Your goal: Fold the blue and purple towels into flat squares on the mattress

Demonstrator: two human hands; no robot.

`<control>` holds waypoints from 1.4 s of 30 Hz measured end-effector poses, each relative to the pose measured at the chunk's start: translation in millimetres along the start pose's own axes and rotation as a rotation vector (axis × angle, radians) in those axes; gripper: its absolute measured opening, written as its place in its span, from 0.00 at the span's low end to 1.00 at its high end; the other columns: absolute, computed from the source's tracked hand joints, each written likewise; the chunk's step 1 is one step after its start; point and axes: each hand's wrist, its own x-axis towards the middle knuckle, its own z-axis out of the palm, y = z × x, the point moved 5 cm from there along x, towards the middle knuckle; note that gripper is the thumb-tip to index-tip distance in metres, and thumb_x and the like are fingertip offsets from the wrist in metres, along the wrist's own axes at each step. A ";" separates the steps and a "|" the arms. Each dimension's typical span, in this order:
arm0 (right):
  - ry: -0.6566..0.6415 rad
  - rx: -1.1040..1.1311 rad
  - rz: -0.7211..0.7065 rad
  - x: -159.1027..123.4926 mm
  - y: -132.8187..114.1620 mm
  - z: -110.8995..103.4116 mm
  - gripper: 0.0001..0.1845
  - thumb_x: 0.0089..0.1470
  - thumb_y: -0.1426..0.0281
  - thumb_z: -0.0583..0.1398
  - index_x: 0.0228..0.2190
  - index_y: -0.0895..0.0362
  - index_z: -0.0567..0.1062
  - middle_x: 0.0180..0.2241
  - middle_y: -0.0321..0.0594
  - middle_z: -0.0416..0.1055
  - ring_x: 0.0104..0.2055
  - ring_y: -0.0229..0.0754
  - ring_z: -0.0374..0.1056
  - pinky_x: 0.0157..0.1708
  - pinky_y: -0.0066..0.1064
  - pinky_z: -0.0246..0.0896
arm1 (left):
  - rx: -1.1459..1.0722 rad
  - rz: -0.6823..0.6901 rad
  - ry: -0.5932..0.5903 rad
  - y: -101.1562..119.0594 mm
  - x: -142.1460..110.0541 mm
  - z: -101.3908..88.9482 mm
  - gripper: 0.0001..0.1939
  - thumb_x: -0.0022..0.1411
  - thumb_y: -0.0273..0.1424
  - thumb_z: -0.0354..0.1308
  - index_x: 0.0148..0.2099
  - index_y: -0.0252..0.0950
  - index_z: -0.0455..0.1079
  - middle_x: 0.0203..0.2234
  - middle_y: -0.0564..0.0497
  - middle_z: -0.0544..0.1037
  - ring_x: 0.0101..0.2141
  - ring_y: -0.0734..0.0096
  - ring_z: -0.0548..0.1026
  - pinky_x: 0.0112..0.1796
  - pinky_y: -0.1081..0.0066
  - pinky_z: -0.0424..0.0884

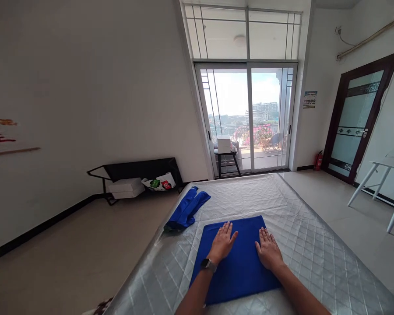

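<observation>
"Blue cloth [239, 267] — position, hands?"

"Flat on the silver quilted mattress [302, 227], near a loose blue bundle [187, 212]. Left hand [222, 241] on top, right hand [269, 250] at its right edge — both palm-down, opened out, gripping nothing."

"Step?"

"Smoothing, I judge; the next move calls for light, even palm pressure."

"Containers?"

"White box [126, 189], printed bag [159, 183] at the black stand [139, 168]; contents not visible."

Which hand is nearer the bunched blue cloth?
Left. The left hand lies on the flat blue cloth, right of the bunched blue cloth; the right hand rests at the flat cloth's right edge, farther off.
</observation>
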 end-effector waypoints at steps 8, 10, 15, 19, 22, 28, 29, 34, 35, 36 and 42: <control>-0.021 -0.017 0.005 -2.8 -0.5 -1.1 0.35 0.65 0.60 0.40 0.68 0.64 0.48 0.70 0.44 0.42 0.72 0.44 0.37 0.69 0.41 0.32 | 0.011 -0.138 -0.061 -28.9 -0.6 16.9 0.33 0.71 0.46 0.34 0.69 0.32 0.56 0.67 0.43 0.59 0.67 0.56 0.54 0.65 0.54 0.53; -0.033 -0.027 0.007 -4.0 -1.5 -3.2 0.35 0.65 0.60 0.40 0.68 0.64 0.48 0.70 0.44 0.41 0.72 0.44 0.37 0.69 0.40 0.31 | 0.029 -0.215 -0.071 -63.1 -14.8 17.3 0.35 0.71 0.46 0.34 0.69 0.28 0.55 0.68 0.40 0.56 0.67 0.55 0.53 0.65 0.54 0.52; -0.053 -0.037 0.013 -5.8 -3.7 -9.7 0.36 0.64 0.60 0.40 0.68 0.64 0.48 0.70 0.43 0.41 0.72 0.44 0.37 0.68 0.40 0.32 | 0.058 -0.273 -0.067 -105.8 -37.9 13.4 0.35 0.70 0.46 0.35 0.69 0.27 0.54 0.67 0.38 0.57 0.67 0.56 0.53 0.64 0.55 0.52; -0.048 -0.042 0.015 -6.7 -3.4 -12.1 0.36 0.64 0.59 0.40 0.68 0.64 0.48 0.70 0.43 0.41 0.72 0.44 0.38 0.68 0.39 0.33 | 0.037 -0.322 -0.029 -99.3 -38.8 8.8 0.37 0.70 0.47 0.36 0.69 0.25 0.53 0.67 0.37 0.58 0.67 0.56 0.53 0.64 0.56 0.52; -0.027 -0.043 0.008 -7.7 -3.2 -13.8 0.36 0.65 0.59 0.40 0.68 0.64 0.49 0.70 0.43 0.42 0.72 0.44 0.39 0.68 0.38 0.32 | 0.034 -0.331 -0.027 -92.9 -37.2 5.6 0.37 0.70 0.46 0.35 0.69 0.24 0.53 0.67 0.36 0.58 0.67 0.56 0.52 0.64 0.57 0.51; -0.010 -0.048 -0.006 -9.0 -4.3 -17.3 0.36 0.65 0.60 0.41 0.67 0.66 0.49 0.70 0.45 0.42 0.72 0.44 0.38 0.68 0.38 0.31 | 0.025 -0.338 -0.039 -93.3 -35.3 2.7 0.37 0.69 0.46 0.36 0.68 0.23 0.53 0.67 0.35 0.58 0.67 0.56 0.52 0.64 0.57 0.50; -0.012 -0.048 -0.007 -9.2 -4.4 -17.7 0.36 0.65 0.60 0.41 0.67 0.66 0.49 0.70 0.45 0.43 0.72 0.44 0.38 0.68 0.38 0.32 | 0.020 -0.345 -0.041 -93.7 -35.2 2.8 0.37 0.69 0.46 0.36 0.68 0.23 0.53 0.67 0.35 0.58 0.67 0.56 0.52 0.64 0.57 0.50; -0.003 -0.037 -0.007 -9.7 -4.5 -18.9 0.36 0.65 0.60 0.41 0.67 0.66 0.50 0.70 0.45 0.44 0.72 0.45 0.39 0.68 0.37 0.32 | 0.017 -0.337 -0.003 -92.7 -37.1 1.5 0.36 0.70 0.46 0.35 0.69 0.24 0.53 0.67 0.37 0.58 0.67 0.57 0.53 0.64 0.57 0.50; -0.002 -0.033 -0.009 -9.5 -4.2 -18.4 0.36 0.65 0.59 0.41 0.67 0.66 0.50 0.70 0.45 0.44 0.72 0.45 0.39 0.68 0.37 0.32 | 0.019 -0.335 0.004 -92.7 -37.8 1.5 0.36 0.70 0.46 0.35 0.69 0.24 0.53 0.67 0.37 0.58 0.67 0.57 0.53 0.64 0.57 0.50; -0.003 -0.030 -0.009 -9.2 -3.8 -17.6 0.36 0.65 0.59 0.40 0.67 0.65 0.50 0.70 0.45 0.44 0.72 0.45 0.40 0.68 0.37 0.32 | 0.021 -0.333 0.008 -92.8 -38.4 1.8 0.36 0.70 0.46 0.35 0.68 0.25 0.54 0.67 0.37 0.58 0.67 0.57 0.53 0.64 0.57 0.51; -0.027 -0.026 0.002 -5.9 0.3 -10.1 0.36 0.65 0.58 0.41 0.67 0.63 0.50 0.70 0.44 0.43 0.72 0.44 0.40 0.68 0.38 0.33 | 0.042 -0.317 0.024 -94.3 -40.1 5.9 0.35 0.70 0.44 0.36 0.68 0.25 0.55 0.67 0.37 0.58 0.67 0.57 0.54 0.64 0.58 0.51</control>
